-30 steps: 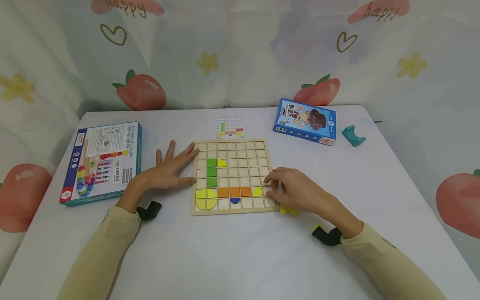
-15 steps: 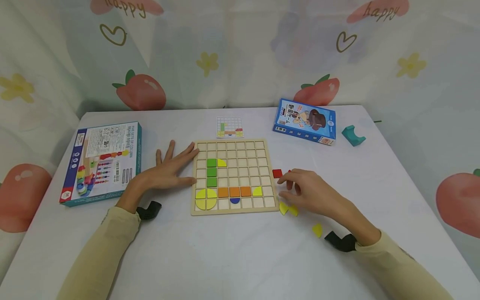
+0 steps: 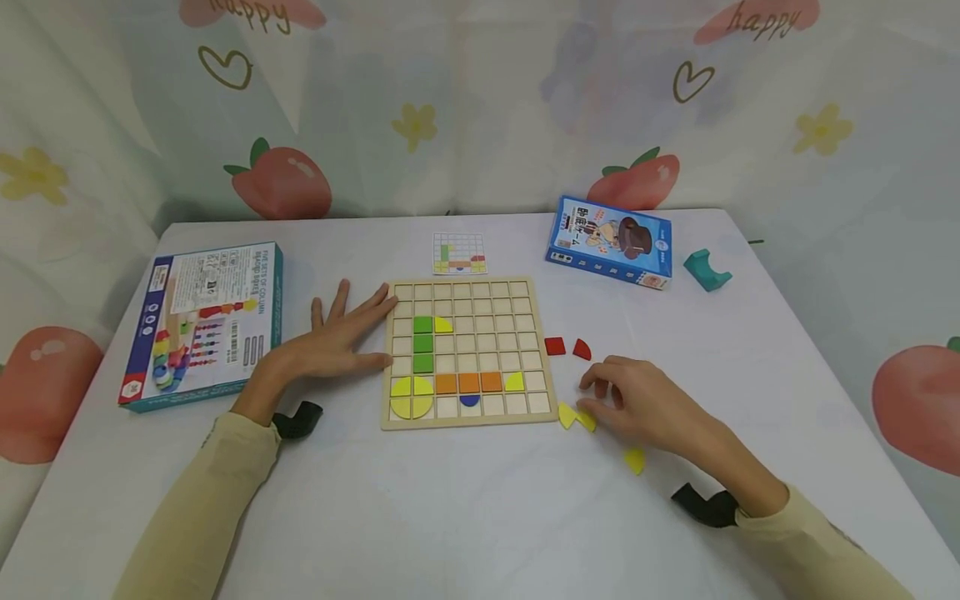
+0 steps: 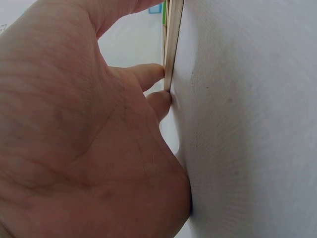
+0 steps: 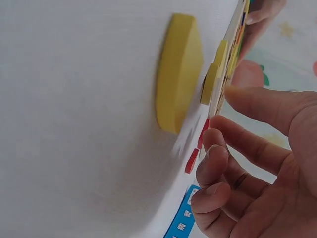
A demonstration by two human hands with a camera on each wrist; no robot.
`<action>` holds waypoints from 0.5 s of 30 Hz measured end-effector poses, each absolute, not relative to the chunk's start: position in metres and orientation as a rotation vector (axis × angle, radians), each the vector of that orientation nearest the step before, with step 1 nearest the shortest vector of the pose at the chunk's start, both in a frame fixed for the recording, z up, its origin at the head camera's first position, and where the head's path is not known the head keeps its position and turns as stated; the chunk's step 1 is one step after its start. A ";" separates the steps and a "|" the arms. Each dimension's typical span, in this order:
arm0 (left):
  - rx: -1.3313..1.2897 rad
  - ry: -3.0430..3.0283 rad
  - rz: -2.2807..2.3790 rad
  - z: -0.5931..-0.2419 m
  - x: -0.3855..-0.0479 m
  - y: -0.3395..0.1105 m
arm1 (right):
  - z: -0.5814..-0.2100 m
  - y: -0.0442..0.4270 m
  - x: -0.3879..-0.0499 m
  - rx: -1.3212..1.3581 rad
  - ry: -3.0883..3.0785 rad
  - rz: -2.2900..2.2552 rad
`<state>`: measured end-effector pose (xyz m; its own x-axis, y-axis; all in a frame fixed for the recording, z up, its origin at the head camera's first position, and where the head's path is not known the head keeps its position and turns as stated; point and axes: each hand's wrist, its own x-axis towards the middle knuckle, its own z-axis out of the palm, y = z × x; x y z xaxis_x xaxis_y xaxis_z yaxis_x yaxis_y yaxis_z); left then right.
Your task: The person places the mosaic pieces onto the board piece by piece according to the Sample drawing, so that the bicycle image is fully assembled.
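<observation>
A square wooden grid board (image 3: 498,296) lies mid-table with green, orange, yellow and blue flat pieces in some cells. My left hand (image 3: 333,342) is spread at its left side, thumb and fingertips touching the frame; the left wrist view shows the palm (image 4: 84,139) beside the edge. Just right of the board, my right hand (image 3: 645,404) hovers by two yellow quarter-round pieces (image 3: 567,416), its thumb partly covering one. Thumb and index stand apart in the right wrist view, with nothing between them. A third yellow piece (image 3: 634,461) lies nearer the wrist.
A red square (image 3: 555,346) and a red quarter-round (image 3: 582,349) lie right of the board. A small pattern card (image 3: 460,253) sits behind it. One boxed toy (image 3: 202,325) lies left; a blue box (image 3: 611,242) and a teal curved block (image 3: 707,271) are back right.
My right hand has drawn back from the board's right edge, rightward and toward me, uncovering the red pieces and the third yellow one. The left hand has stayed put.
</observation>
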<state>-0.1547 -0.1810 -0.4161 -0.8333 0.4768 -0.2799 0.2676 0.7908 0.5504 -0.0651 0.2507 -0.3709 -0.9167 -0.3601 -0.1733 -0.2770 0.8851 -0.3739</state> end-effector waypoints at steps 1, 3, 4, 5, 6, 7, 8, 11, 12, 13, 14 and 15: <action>0.562 2.571 0.706 -0.416 -0.155 -0.181 | -0.371 0.251 -0.064 -0.483 2.817 -0.507; 0.562 2.572 0.705 -0.416 -0.155 -0.181 | -0.372 0.252 -0.062 -0.478 2.818 -0.504; 0.562 2.572 0.705 -0.416 -0.155 -0.181 | -0.373 0.253 -0.061 -0.473 2.816 -0.506; 0.562 2.572 0.706 -0.416 -0.154 -0.181 | -0.373 0.253 -0.060 -0.469 2.815 -0.506; 0.563 2.572 0.706 -0.416 -0.155 -0.181 | -0.374 0.254 -0.059 -0.463 2.811 -0.508; 0.563 2.573 0.704 -0.416 -0.155 -0.181 | -0.374 0.254 -0.059 -0.457 2.808 -0.508; 0.563 2.574 0.704 -0.416 -0.155 -0.181 | -0.374 0.254 -0.058 -0.452 2.806 -0.508; 0.562 2.573 0.706 -0.416 -0.155 -0.181 | -0.375 0.255 -0.057 -0.444 2.799 -0.502; 0.562 2.573 0.704 -0.416 -0.155 -0.181 | -0.375 0.255 -0.057 -0.443 2.797 -0.502; 0.561 2.572 0.704 -0.416 -0.155 -0.181 | -0.375 0.254 -0.057 -0.443 2.795 -0.499; 0.561 2.571 0.704 -0.416 -0.155 -0.181 | -0.376 0.254 -0.057 -0.443 2.794 -0.497; 0.561 2.570 0.704 -0.416 -0.155 -0.181 | -0.376 0.254 -0.057 -0.442 2.793 -0.494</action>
